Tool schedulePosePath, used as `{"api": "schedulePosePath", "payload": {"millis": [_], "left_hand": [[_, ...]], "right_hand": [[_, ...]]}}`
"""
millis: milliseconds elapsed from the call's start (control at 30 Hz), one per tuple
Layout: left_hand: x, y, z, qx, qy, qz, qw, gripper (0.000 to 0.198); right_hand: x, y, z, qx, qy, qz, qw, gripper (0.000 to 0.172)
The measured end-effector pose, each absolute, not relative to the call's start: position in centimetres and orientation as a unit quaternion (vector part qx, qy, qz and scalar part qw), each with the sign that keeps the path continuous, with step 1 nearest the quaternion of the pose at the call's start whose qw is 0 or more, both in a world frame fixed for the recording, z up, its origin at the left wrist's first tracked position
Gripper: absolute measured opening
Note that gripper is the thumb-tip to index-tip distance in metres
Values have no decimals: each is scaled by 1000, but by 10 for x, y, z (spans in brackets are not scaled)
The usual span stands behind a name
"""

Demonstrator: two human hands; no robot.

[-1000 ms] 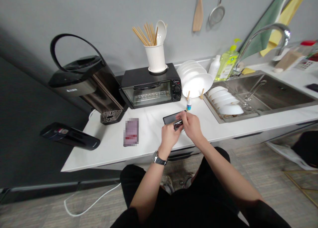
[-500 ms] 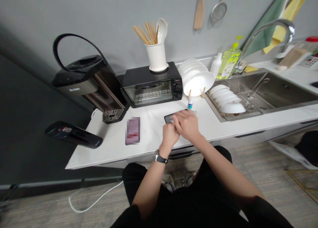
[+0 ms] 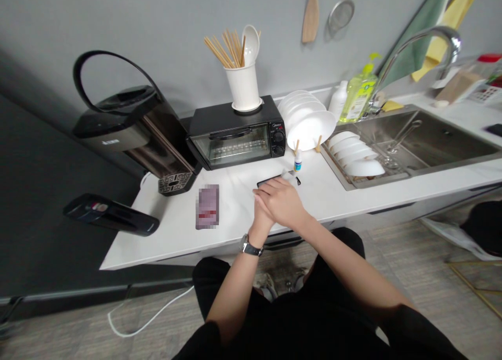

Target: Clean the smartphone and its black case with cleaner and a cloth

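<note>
Phone [image 3: 269, 182] lies dark and flat on the counter [image 3: 176, 229], just past the hands, its near end hidden under the fingers. Right hand [image 3: 280, 203] lies flat on top of the left hand [image 3: 262, 213], fingers loose and spread; I cannot tell if the left one grips anything. Just beyond stands a small bottle [image 3: 298, 163]. Farther back sits the oven [image 3: 235, 136], and a pink box [image 3: 207, 207] is off to the left.
</note>
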State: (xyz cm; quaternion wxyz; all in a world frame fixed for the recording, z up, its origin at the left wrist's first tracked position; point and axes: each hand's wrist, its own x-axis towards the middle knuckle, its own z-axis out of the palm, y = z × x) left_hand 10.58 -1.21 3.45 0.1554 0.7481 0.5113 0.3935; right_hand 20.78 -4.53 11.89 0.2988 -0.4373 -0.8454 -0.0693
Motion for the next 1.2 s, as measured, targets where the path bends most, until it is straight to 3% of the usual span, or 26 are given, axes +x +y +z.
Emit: {"api": "schedulePosePath", "payload": {"millis": [100,200,300,367,467,600,767,867,967,1067,1133,1200], "left_hand": [[106,-13,33,740,532,383,149,13],[108,-17,47,756,523,346,187,13],[109,-22,62,747,524,342,225,21],[109,-24,67,740,522,353,234,24],[108,-22,67,750,520,334,235,27],[107,-16,53,770,526,311,183,13],[106,-14,41,766,528,348,115,11],[106,-17,50,767,523,330,172,11],[107,-22,62,749,534,315,233,28],[108,-25,69,738,532,333,249,26],[108,-25,70,737,529,337,252,23],[108,-24,69,741,533,320,253,26]], "right_hand": [[211,-41,119,-434,-850,-56,292,33],[227,-30,111,-507,-774,17,379,48],[244,-21,99,-521,-681,174,484,68],[248,-20,95,-517,-648,233,509,75],[242,-27,99,-563,-660,150,474,68],[223,-39,114,-545,-766,-46,339,45],[221,-39,123,-429,-868,-73,237,39],[235,-31,121,-483,-830,-1,279,47],[250,-21,113,-485,-763,167,392,59],[257,-17,104,-442,-698,320,464,75],[254,-21,101,-471,-680,301,475,75],[247,-27,104,-531,-693,189,450,64]]}}
